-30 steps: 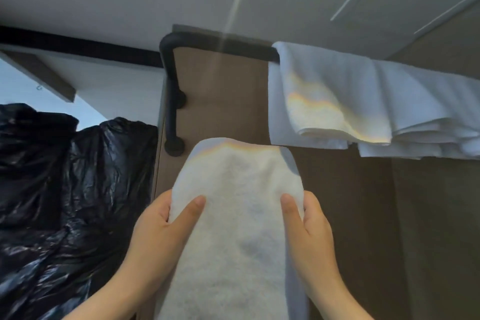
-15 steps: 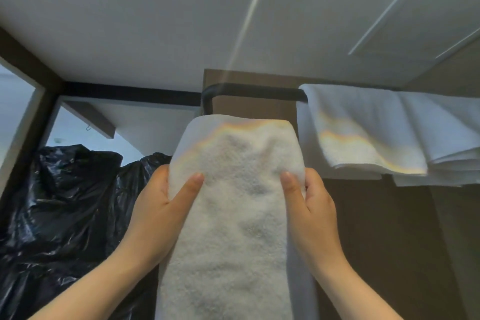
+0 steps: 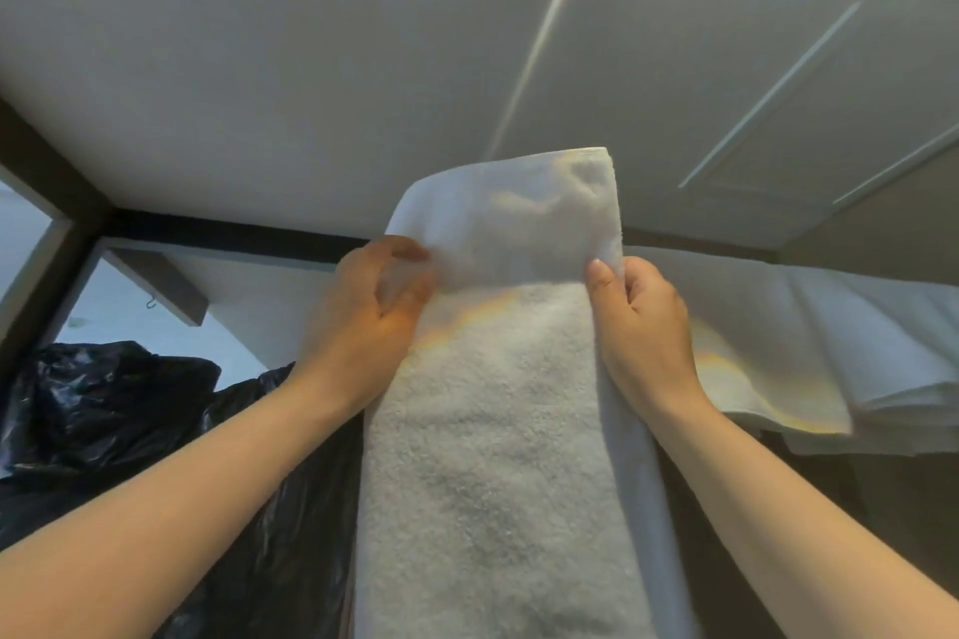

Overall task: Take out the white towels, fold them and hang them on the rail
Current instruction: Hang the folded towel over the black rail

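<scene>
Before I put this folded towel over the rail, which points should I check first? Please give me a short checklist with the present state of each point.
1. Grip: left hand and right hand each hold one side edge of the folded white terry towel: ok.
2. Top edge level: the left corner sits lower than the right: not ok.
3. Where the rail is: hidden behind the towel: cannot tell.
4. Gap to the hung white towels at the right: cannot tell.
5. Path: the crumpled black plastic bag lies low at the left, off the way up: ok.
</scene>
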Motion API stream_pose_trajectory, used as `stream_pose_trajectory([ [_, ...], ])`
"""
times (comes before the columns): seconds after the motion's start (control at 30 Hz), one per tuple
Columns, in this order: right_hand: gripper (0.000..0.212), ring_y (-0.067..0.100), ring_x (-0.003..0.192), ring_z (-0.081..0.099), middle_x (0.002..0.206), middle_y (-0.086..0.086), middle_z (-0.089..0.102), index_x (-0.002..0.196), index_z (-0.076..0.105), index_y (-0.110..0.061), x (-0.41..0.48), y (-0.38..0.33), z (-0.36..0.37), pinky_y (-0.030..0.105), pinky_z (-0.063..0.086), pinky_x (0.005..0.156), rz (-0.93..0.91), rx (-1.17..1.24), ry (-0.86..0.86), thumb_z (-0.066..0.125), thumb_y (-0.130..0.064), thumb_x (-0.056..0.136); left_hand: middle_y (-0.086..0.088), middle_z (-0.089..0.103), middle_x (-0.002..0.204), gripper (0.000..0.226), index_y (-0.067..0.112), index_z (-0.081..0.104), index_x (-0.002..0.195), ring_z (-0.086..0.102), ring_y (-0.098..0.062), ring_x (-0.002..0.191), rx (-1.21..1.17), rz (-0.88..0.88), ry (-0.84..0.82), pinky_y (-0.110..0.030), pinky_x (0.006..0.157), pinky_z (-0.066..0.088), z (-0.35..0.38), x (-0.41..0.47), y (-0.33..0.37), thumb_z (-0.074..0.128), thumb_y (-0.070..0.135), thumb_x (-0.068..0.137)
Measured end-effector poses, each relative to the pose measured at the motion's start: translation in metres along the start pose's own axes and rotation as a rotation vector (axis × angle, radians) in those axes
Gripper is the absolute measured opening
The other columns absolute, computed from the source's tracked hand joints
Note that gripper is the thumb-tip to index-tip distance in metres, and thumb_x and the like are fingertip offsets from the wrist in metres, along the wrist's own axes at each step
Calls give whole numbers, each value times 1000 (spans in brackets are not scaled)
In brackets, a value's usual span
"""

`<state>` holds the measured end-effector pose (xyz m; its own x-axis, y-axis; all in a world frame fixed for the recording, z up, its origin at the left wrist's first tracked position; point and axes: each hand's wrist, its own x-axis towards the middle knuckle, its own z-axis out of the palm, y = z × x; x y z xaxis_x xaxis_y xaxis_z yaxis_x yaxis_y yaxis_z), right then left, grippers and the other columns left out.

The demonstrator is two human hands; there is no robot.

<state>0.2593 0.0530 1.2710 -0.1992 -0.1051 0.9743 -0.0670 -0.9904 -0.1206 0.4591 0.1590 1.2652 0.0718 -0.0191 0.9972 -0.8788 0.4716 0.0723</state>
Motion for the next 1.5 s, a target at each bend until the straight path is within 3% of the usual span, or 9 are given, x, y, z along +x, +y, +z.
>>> stream_pose_trajectory([
  [0.1,40,21,65,42,66,0,45,64,36,-16,28,3,2,34,28,59,8,-148,-1,49,-29,100,15,46,118,20,35,55,113,44,0,97,25,-6,17,-8,73,30,10,21,1,58,38,94],
  [0.4,43,37,83,57,82,22,60,64,43,-12,78,23,3,34,31,63,35,-394,-3,53,-37,97,4,54,127,31,26,55,121,48,-10,107,122,-13,35,-24,85,31,46,69,-9,58,39,93],
  [0.5,34,38,101,61,105,21,67,96,64,-7,84,31,9,38,42,73,50,-508,-64,51,-38,98,1,56,128,36,23,54,124,51,-13,108,173,-18,24,-24,84,31,54,80,-16,56,43,94],
  [0.7,49,39,104,62,112,20,65,141,32,-13,84,32,19,40,43,75,-1,-652,-25,47,-34,99,5,58,111,43,19,55,122,50,-11,94,130,-26,2,-17,66,34,59,87,-31,53,51,93],
  [0.83,26,38,101,62,105,17,69,122,58,-21,89,31,15,37,40,71,-167,-644,-29,48,-26,98,6,54,106,41,20,54,118,51,-13,92,84,-70,18,-13,61,31,64,91,-32,53,52,92],
  [0.93,28,35,115,55,119,14,66,111,70,-22,100,27,20,37,44,91,-106,-757,-128,45,-27,100,5,54,105,44,17,55,119,50,-13,90,95,-85,29,-13,60,31,65,93,-30,53,52,92],
  [1.1,39,34,127,43,136,17,52,121,63,-13,111,18,23,41,37,104,-101,-814,-306,33,-30,103,16,48,80,25,25,49,97,44,0,69,122,-108,-15,-14,55,27,62,96,-25,51,50,95],
  [1.4,50,27,89,51,79,4,50,68,42,-17,104,15,33,39,37,79,-99,-756,-466,27,-52,101,2,53,106,48,16,49,127,49,-15,89,202,-107,-78,-19,57,32,47,86,-20,49,52,95],
  [1.5,50,24,87,46,86,5,52,68,42,-17,106,14,36,40,41,86,-83,-784,-479,25,-52,100,4,52,109,46,24,46,122,54,-14,90,139,-106,-10,-19,63,39,33,60,-21,59,52,88],
])
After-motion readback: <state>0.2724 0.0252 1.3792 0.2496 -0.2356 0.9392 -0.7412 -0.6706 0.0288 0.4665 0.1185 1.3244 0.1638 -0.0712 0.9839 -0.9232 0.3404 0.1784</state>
